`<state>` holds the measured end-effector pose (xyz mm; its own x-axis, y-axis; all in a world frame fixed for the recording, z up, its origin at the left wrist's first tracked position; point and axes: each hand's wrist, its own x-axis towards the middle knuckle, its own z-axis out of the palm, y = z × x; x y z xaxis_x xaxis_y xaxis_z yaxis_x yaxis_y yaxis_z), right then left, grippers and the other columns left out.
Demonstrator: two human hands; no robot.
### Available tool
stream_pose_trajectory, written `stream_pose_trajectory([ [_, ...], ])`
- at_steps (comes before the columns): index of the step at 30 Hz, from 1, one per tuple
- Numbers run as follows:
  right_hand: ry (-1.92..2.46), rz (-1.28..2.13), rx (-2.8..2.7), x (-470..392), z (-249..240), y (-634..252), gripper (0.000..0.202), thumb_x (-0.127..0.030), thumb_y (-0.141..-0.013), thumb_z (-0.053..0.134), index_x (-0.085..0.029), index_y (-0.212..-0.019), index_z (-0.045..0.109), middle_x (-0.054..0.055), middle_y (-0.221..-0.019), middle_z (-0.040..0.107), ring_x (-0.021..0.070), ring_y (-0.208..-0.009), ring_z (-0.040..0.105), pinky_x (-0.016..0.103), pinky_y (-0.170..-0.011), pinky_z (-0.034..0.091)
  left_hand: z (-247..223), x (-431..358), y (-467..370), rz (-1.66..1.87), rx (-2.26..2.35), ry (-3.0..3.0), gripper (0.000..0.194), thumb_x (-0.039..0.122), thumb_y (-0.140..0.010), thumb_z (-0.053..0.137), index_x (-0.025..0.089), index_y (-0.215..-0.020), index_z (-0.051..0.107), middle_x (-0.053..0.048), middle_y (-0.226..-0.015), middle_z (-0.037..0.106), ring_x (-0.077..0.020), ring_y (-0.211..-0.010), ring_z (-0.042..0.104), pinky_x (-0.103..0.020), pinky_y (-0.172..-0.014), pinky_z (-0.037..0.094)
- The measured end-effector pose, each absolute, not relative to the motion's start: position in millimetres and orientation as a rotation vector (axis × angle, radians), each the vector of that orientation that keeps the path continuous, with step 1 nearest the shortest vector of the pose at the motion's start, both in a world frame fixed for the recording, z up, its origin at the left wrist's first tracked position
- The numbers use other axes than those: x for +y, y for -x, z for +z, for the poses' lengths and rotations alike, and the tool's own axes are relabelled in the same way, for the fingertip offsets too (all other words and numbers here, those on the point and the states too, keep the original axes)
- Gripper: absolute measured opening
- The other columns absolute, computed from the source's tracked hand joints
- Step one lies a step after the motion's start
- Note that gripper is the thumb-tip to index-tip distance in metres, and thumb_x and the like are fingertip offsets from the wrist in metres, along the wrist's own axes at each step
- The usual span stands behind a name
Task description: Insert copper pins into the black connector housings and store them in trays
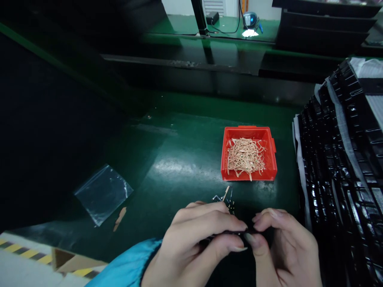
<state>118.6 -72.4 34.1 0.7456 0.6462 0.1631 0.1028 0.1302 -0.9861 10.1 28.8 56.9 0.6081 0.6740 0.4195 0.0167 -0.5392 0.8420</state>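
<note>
My left hand (pixel 206 239) pinches a thin, dark, flat piece (pixel 235 232) between thumb and fingers. At the same piece's right end, the thumb and fingertips of my right hand (pixel 281 243) close on it. Most of the piece is hidden by my fingers, so its kind cannot be made out. Just beyond my left fingers lie small clear and metallic bits with a tan strip (pixel 226 193) among them. Farther back is a red plastic bin (pixel 273 167) holding a heap of thin tan strips (pixel 247 156).
A clear zip bag (pixel 103 195) and a torn brown scrap (pixel 120 219) lie left on the green table (pixel 179 135). Stacked black plastic trays (pixel 335 159) rise along the right side. A dark ledge (pixel 185 79) crosses the back; a cardboard box (pixel 76 263) sits below the front-left edge.
</note>
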Motion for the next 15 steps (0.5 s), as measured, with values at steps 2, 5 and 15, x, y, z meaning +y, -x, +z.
stream_pose_trajectory([
  [2,1.406,0.427,-0.671,-71.0,36.2,-114.9,0.045,0.005,-0.098,0.064,-0.027,-0.128,0.071,-0.002,-0.094,0.072,0.0133,-0.096,0.072,0.028,-0.088,0.063,57.1,30.0,-9.9,0.966,0.550,-1.974,0.017,0.029,-0.111,0.068,0.016,-0.105,0.076,0.003,-0.064,0.070,-0.0082,-0.049,0.064,-0.020,-0.052,0.048],
  [5,1.379,0.417,-0.717,-71.5,33.0,-121.5,0.049,0.008,-0.098,0.061,-0.028,-0.130,0.071,-0.004,-0.096,0.071,0.0109,-0.097,0.071,0.024,-0.091,0.063,55.9,29.7,-9.0,0.953,0.543,-1.992,0.017,0.030,-0.111,0.069,0.015,-0.104,0.077,0.001,-0.066,0.072,-0.0088,-0.050,0.066,-0.020,-0.053,0.049],
  [15,1.158,0.561,-1.107,-81.1,14.1,-162.1,0.076,0.019,-0.091,0.054,-0.027,-0.151,0.060,0.001,-0.101,0.071,0.0138,-0.099,0.074,0.026,-0.082,0.071,51.7,24.0,-10.0,0.934,0.527,-1.971,0.021,0.028,-0.114,0.063,0.016,-0.102,0.076,-0.002,-0.072,0.075,-0.0095,-0.054,0.067,-0.021,-0.054,0.049],
])
